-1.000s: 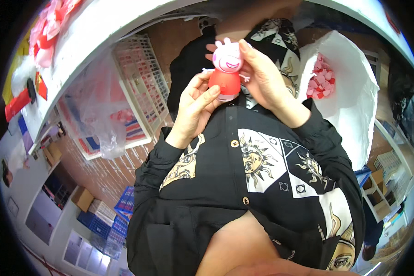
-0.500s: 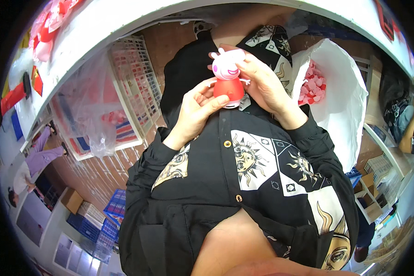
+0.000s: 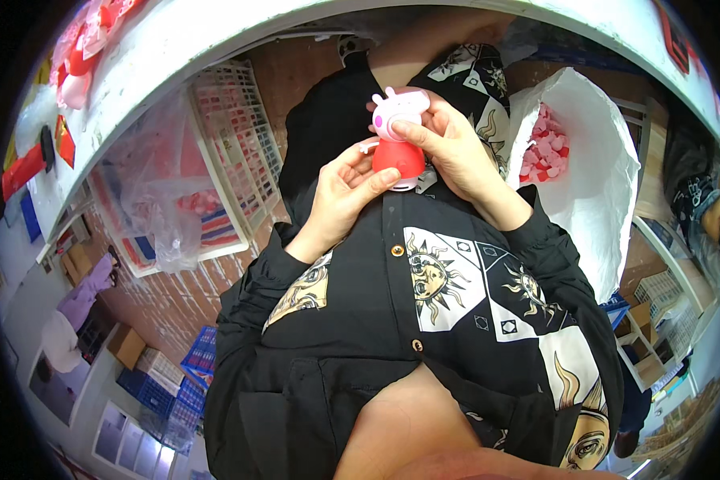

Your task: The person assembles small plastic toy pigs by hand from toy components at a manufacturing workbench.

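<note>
A toy pig figure (image 3: 398,158) with a pink head and a red dress is held upright between both hands, in front of my black patterned shirt. My left hand (image 3: 350,180) is closed round the lower left of the red body, its thumb near the base. On the other side, my right hand (image 3: 448,140) grips the head, its thumb across the snout and cheek. The right-hand fingers behind the head are mostly hidden.
A white sack (image 3: 588,192) with pink and red pieces stands open at right. At left are a white crate (image 3: 268,152) and a tray (image 3: 216,250) with plastic bags. A white table edge (image 3: 296,18) curves across the top. Another person (image 3: 68,328) is at far left.
My right thumb has moved left and down onto the toy's face, and the head has turned slightly. My left hand stays on the body. The person at far left has shifted.
</note>
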Demonstrator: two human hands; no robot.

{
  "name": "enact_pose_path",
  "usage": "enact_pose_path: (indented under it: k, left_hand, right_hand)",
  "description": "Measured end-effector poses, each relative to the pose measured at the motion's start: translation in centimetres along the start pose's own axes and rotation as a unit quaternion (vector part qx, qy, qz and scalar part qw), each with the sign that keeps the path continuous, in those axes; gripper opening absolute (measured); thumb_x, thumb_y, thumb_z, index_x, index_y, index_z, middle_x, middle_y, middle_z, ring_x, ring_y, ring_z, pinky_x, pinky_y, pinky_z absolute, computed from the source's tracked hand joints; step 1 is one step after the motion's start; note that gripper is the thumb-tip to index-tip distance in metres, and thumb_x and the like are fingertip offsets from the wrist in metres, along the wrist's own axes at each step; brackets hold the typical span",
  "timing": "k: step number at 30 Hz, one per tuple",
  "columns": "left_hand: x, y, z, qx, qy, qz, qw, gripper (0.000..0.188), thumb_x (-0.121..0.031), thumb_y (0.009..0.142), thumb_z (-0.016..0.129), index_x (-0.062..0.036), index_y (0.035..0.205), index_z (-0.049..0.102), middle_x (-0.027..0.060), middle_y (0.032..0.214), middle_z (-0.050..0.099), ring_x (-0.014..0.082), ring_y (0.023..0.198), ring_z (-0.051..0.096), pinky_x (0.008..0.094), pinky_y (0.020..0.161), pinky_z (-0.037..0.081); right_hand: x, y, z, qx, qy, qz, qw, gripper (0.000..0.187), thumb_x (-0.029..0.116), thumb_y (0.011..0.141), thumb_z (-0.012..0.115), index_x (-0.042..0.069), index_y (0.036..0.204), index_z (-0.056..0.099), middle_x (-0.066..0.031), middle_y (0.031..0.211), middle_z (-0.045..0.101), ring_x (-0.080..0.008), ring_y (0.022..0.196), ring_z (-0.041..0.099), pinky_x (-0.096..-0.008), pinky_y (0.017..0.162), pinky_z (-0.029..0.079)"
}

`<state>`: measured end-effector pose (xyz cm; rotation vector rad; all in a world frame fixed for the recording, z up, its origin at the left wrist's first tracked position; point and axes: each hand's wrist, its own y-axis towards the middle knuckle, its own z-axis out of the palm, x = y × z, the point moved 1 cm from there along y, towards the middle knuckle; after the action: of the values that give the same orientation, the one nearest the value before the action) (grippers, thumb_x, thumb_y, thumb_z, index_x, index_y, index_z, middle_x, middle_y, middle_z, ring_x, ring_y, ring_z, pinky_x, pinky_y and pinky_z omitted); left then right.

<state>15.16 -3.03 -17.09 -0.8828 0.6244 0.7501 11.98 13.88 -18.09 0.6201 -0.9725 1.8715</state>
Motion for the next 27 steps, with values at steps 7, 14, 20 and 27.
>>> enact_pose_path:
  k: [7, 14, 20, 27]
  left_hand:
    - [0.3, -0.2, 0.3, -0.011, -0.009, -0.018, 1.0, 0.047, 0.0, 0.084, 0.069, 0.0072, 0.126, 0.048, 0.0155, 0.117, 0.06, 0.0185, 0.109, 0.059, 0.0299, 0.097, 0.046]
    - [-0.1, -0.5, 0.5, -0.004, 0.007, -0.061, 0.998, 0.049, 0.002, 0.082, 0.07, 0.0075, 0.125, 0.049, 0.0161, 0.117, 0.061, 0.0189, 0.107, 0.061, 0.0307, 0.096, 0.048]
    - [0.4, -0.5, 0.5, 0.015, 0.045, -0.06, 0.997, 0.049, 0.003, 0.083, 0.067, 0.0063, 0.128, 0.046, 0.0177, 0.116, 0.062, 0.0191, 0.105, 0.062, 0.0304, 0.093, 0.049]
    - [0.3, -0.7, -0.1, -0.012, 0.036, -0.056, 0.998, 0.047, 0.001, 0.082, 0.07, 0.0063, 0.124, 0.05, 0.0138, 0.115, 0.062, 0.0182, 0.107, 0.06, 0.0297, 0.095, 0.048]
  right_hand:
    - [-0.2, -0.7, -0.6, 0.012, -0.032, 0.003, 0.999, 0.046, 0.015, 0.089, 0.064, -0.001, 0.127, 0.045, -0.0183, 0.124, 0.057, -0.0211, 0.107, 0.06, -0.0338, 0.097, 0.046]
    - [0.5, -1.1, -1.7, 0.071, -0.004, 0.06, 0.996, 0.05, 0.02, 0.089, 0.064, -0.001, 0.129, 0.044, -0.0192, 0.124, 0.057, -0.0252, 0.107, 0.061, -0.0355, 0.095, 0.048]
    - [-0.9, -1.8, -0.8, -0.007, -0.022, 0.019, 1.0, 0.046, 0.015, 0.088, 0.065, -0.001, 0.125, 0.044, -0.0204, 0.12, 0.058, -0.0255, 0.107, 0.061, -0.0366, 0.093, 0.049]
    - [0.2, -1.1, -2.0, 0.063, -0.069, 0.092, 0.991, 0.035, 0.02, 0.088, 0.067, -0.001, 0.113, 0.058, -0.0098, 0.114, 0.063, -0.0134, 0.1, 0.061, -0.0263, 0.092, 0.045]
